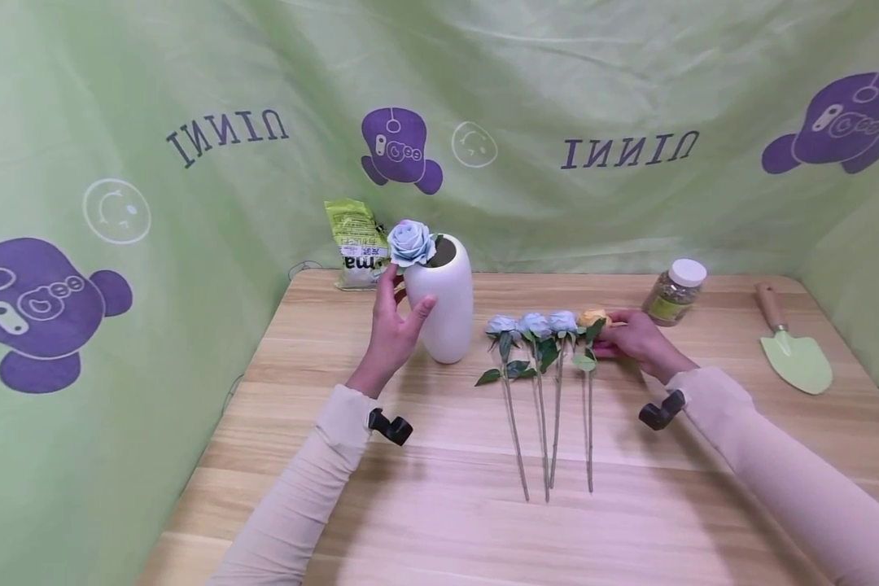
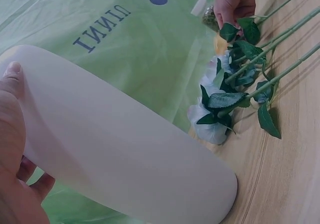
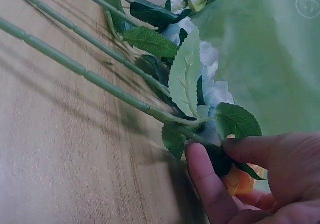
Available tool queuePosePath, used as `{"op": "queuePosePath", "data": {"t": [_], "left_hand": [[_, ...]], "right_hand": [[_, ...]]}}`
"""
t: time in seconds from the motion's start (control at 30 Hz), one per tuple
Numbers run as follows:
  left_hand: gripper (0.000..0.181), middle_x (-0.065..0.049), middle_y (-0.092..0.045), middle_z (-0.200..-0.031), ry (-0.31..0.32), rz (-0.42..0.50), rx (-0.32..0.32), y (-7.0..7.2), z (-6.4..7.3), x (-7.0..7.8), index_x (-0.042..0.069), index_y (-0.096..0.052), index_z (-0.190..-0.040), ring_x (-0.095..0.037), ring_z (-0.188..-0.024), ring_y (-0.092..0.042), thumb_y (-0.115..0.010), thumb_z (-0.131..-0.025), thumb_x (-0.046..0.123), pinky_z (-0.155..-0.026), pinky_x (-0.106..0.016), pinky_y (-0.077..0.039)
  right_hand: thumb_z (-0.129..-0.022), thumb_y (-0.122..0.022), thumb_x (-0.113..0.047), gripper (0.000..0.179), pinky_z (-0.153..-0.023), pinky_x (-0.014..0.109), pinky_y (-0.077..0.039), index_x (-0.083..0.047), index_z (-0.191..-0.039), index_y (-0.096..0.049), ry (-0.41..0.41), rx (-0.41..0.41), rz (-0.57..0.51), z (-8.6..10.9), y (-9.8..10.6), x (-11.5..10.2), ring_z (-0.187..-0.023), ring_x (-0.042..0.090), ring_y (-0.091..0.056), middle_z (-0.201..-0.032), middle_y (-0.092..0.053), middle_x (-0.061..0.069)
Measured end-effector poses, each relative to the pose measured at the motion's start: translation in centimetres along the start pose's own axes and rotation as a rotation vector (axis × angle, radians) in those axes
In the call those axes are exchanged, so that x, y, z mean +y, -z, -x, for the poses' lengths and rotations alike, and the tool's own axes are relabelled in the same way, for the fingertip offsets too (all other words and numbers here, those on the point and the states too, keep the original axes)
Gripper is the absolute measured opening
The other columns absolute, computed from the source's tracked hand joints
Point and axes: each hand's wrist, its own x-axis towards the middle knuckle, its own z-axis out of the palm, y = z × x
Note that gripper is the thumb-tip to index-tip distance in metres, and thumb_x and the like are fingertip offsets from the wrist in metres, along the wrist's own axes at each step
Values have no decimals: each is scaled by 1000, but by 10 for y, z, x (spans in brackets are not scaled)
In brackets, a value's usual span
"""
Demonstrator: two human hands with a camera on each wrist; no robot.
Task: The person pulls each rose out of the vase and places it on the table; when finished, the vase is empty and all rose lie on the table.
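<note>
A tall white vase [image 1: 445,313] stands on the table with one blue artificial rose [image 1: 412,242] at its mouth. My left hand [image 1: 398,320] holds the vase near its rim; in the left wrist view the thumb lies along one side and the other fingers are partly hidden behind. Right of the vase lie three more blue roses [image 1: 534,325], side by side with their stems toward me. At the end of that row is an orange rose [image 1: 593,317]. Between thumb and fingers, my right hand [image 1: 633,340] pinches its stem just below the bloom, as the right wrist view shows.
Behind the vase, a green and white packet [image 1: 357,244] leans at the table's back left. A lidded jar [image 1: 675,293] stands just beyond my right hand. Farther right lies a small trowel [image 1: 797,358] with a wooden handle. Green printed cloth [image 1: 527,220] encloses the wooden table.
</note>
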Motion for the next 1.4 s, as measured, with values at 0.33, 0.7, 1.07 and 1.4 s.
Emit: {"op": "queuePosePath", "data": {"t": [0.33,0.7,1.07,1.4], "left_hand": [[78,-25,-31,-153,35,11,-18,-3,4,23,-3,-18,-154,-40,-142,-35,-67,-95,9,-121,-52,-33],[80,-19,-33,-154,-10,-6,0,-5,-1,4,3,-20,-156,-35,-141,-37,-69,-95,16,-120,-49,-36],[80,-17,-36,-151,-31,-39,8,-4,-1,3,4,-24,-155,-33,-137,-42,-72,-93,20,-116,-48,-41],[77,-16,-41,-149,-9,-21,15,3,-2,4,5,-30,-154,-31,-135,-45,-74,-91,19,-115,-45,-44]], "right_hand": [[-95,-64,-9,77,-68,32,-64,16,-151,-18,-14,15,418,15,14,-12,-67,10,-71,-102,-68,20],[-96,-65,-18,72,-73,38,-64,20,-145,-29,134,4,687,50,32,-51,-98,44,-69,-133,-44,47],[-100,-62,-24,50,-80,27,-62,3,-140,-49,264,73,504,62,-1,-95,-88,7,-72,-127,-65,23],[-96,-67,-15,36,-81,26,-62,2,-127,-59,432,43,163,58,-62,-137,-91,10,-73,-103,-73,-5]]}}
